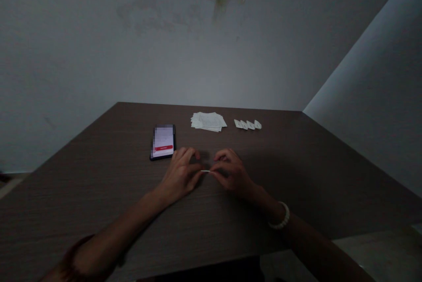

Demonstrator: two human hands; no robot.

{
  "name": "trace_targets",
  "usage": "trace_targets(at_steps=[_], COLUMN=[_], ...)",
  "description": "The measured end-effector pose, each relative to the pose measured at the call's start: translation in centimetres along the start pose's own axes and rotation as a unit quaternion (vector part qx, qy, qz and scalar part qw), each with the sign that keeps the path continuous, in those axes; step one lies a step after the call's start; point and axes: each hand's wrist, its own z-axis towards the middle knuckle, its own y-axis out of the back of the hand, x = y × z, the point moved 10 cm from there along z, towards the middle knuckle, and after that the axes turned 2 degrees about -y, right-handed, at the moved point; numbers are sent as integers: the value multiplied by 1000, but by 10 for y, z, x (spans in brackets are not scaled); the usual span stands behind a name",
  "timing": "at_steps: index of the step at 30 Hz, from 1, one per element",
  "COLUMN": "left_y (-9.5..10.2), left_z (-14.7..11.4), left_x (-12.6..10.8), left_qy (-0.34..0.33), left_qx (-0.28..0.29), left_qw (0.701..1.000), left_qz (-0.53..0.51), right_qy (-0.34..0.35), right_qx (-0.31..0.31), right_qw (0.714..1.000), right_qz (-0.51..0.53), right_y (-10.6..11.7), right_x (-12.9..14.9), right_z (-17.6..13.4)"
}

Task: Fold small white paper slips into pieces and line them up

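Observation:
A small piece of white paper (205,170), seen nearly edge-on as a thin line, is stretched between my two hands above the table. My left hand (180,170) pinches its left end between thumb and forefinger. At the other end, the thumb and forefinger of my right hand (232,171) are closed on it, the other fingers curled. Beyond the hands lies a loose stack of white paper sheets (209,121). To the right of that stack, several small folded papers (248,124) sit in an overlapping row.
A phone (163,142) with a lit screen and a red bar lies just beyond my left hand. The brown wooden table (108,154) meets a grey wall (158,62) at the back. Another wall (372,84) rises on the right.

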Motion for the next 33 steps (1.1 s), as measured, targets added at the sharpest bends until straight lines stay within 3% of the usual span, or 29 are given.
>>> trace_targets(at_steps=[8,14,19,25,33], left_y=[1,4,12,10,17], left_z=[2,0,-1,-2,-1], left_x=[-4,-2,-10,-9,-16], left_qy=[-4,10,-22,-15,-38], left_qx=[13,-15,-51,-39,-69], left_qw=[1000,1000,998,999,997], left_qz=[13,4,5,-3,-17], right_qy=[-17,-39,-25,-15,-11], right_qx=[-16,-15,1,7,-8], right_qw=[1000,999,999,999,999], right_qz=[11,-3,-20,-31,-32], right_y=[1,1,-3,-3,-1], right_x=[-4,-10,-9,-5,-4], right_z=[0,-2,-3,-2,-2])
